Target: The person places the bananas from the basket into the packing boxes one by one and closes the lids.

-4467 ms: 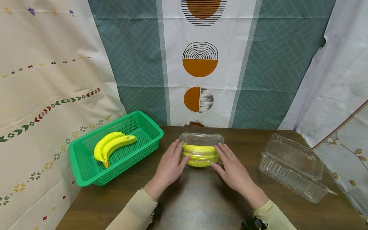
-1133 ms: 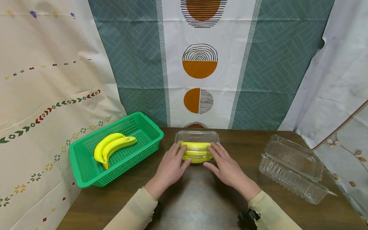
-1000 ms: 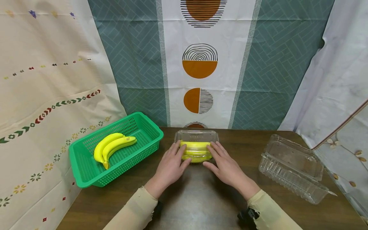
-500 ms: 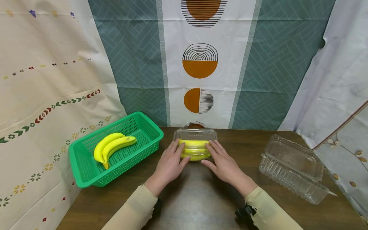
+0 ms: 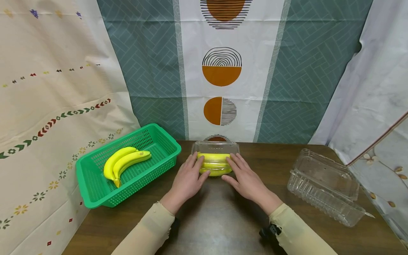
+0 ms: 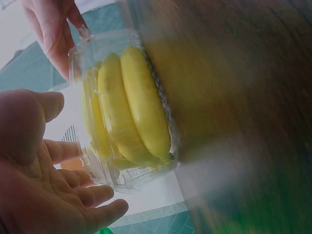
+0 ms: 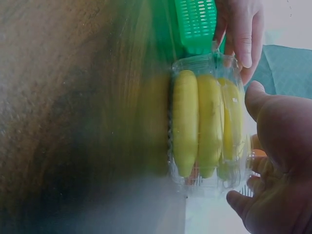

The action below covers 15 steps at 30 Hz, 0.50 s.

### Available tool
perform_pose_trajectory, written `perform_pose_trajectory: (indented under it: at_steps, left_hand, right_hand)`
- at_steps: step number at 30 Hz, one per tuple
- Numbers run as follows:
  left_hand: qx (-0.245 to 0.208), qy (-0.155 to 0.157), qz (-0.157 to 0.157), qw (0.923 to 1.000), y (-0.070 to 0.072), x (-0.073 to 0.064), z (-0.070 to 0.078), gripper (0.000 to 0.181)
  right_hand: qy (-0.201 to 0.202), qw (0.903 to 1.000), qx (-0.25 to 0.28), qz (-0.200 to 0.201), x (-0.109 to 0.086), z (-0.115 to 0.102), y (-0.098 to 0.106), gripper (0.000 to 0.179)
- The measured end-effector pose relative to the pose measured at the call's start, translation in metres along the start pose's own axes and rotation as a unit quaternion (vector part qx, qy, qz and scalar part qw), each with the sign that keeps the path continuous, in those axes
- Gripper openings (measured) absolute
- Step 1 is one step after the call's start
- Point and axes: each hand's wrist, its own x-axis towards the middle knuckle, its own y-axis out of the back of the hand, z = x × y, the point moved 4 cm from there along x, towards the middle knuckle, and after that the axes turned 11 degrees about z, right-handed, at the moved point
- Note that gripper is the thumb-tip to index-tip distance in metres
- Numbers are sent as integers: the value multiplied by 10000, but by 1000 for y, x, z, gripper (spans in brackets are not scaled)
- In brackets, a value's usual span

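Fingers (image 6: pixel 97 196) of left hand (image 5: pixel 186 180) and right hand (image 5: pixel 250 181) are resting lightly spread against opposite ends of a clear plastic clamshell box (image 5: pixel 216 146). It's sitting near the wooden table's (image 5: pixel 220 223) back edge, holding bananas (image 7: pixel 209 126). Green perforated basket (image 5: pixel 149 177) is standing left with two more bananas (image 5: pixel 127 161); second clamshell (image 5: pixel 325 194) is lying open, right.

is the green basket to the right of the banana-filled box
No, in the head view the green basket stands left of the banana-filled box.
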Motion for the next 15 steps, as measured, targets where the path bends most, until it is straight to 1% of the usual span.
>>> perform_pose_trajectory:
  at_steps: [15]
  left_hand:
    - [100, 152, -124, 9998, -1, 8, -5, 71]
  right_hand:
    - [20, 10000, -31, -58, 11, 0, -3, 83]
